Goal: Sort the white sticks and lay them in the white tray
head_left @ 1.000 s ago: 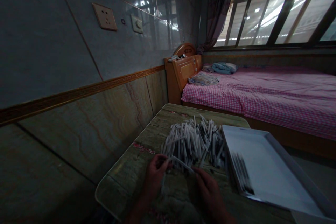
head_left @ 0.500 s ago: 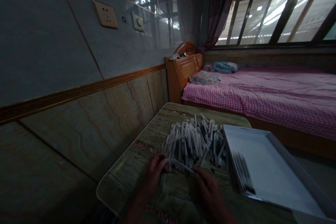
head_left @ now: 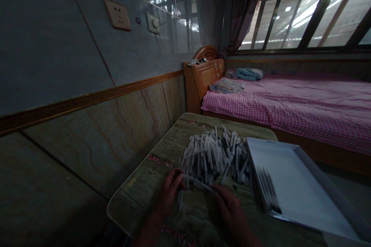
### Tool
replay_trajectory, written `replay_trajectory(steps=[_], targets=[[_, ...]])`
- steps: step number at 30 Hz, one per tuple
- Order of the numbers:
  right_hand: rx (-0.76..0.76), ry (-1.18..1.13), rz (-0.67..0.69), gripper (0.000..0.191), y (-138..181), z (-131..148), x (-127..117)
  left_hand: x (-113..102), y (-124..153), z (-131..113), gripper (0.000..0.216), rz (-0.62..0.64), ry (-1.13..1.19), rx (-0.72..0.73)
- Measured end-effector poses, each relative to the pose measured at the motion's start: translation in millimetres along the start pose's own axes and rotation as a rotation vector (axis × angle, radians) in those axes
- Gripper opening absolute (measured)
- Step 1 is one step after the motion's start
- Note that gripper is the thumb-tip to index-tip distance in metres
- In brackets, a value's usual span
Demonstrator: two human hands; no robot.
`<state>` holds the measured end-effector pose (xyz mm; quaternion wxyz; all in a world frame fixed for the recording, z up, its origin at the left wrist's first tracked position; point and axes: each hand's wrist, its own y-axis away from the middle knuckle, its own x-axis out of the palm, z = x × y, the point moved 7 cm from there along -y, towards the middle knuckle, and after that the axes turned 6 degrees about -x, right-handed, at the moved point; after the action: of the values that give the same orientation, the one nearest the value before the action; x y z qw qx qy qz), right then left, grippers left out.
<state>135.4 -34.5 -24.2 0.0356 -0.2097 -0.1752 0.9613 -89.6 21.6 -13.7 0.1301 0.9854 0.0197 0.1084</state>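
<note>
Both hands hold a thin, pale, slightly bowed flexible strip (head_left: 199,183), one at either end, above the table's near part. My left hand (head_left: 170,186) pinches its left end; another pale stick shows blurred below those fingers, and I cannot tell if they hold it. The right end is gripped between thumb and fingers of my right hand (head_left: 230,202). Just beyond lies a heap of white and grey slim tube-like sticks (head_left: 210,156), many with dark parts. Their exact kind is too dim to make out.
A white shallow tray (head_left: 301,185) stands at the right of the table (head_left: 139,197), with several dark-ended sticks (head_left: 269,191) along its left side. A tiled wall (head_left: 130,123) borders the left. Behind is a bed (head_left: 290,104) with a pink checked cover.
Almost nothing differs. Both hands keep hold of the strip in nearly the same place, and the strip's bend has shifted slightly. The heap and the tray stay where they were.
</note>
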Motion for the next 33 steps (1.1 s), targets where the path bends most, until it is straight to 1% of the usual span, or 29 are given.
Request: replay_trajectory(steps=[3,8,11,15,17,19,21,24,27,30,31,33], targets=[[-0.019,0.029,0.032,0.038,2,1,2,1,0,1,0.035,-0.006,0.025,0.017],[-0.053,0.092,0.068,0.035,4,2,5,6,-1,4,0.039,0.019,0.119,0.031],[-0.112,0.136,0.103,0.035,3,8,8,8,0,6,0.044,0.005,0.186,0.017],[-0.211,0.258,0.169,0.036,5,17,16,11,4,9,0.045,-0.016,0.201,-0.013],[-0.205,0.310,0.188,0.039,7,17,19,15,7,10,0.046,-0.003,0.197,-0.021],[-0.150,0.296,0.200,0.042,8,16,20,18,10,10,0.045,0.006,0.192,-0.008],[-0.063,0.202,0.217,0.045,9,16,21,20,13,8,0.042,0.018,0.183,0.024],[0.110,-0.038,0.208,0.046,8,16,23,23,17,3,0.040,0.037,0.163,0.065],[0.321,-0.393,0.192,0.051,9,14,32,26,19,-3,0.039,0.054,0.159,0.091],[0.528,-0.799,0.226,0.054,16,13,51,30,20,-8,0.037,0.077,0.164,0.103],[0.569,-0.881,0.232,0.053,18,13,56,30,20,-9,0.038,0.078,0.163,0.103],[0.582,-0.926,0.224,0.051,20,13,61,29,20,-8,0.039,0.073,0.158,0.093]])
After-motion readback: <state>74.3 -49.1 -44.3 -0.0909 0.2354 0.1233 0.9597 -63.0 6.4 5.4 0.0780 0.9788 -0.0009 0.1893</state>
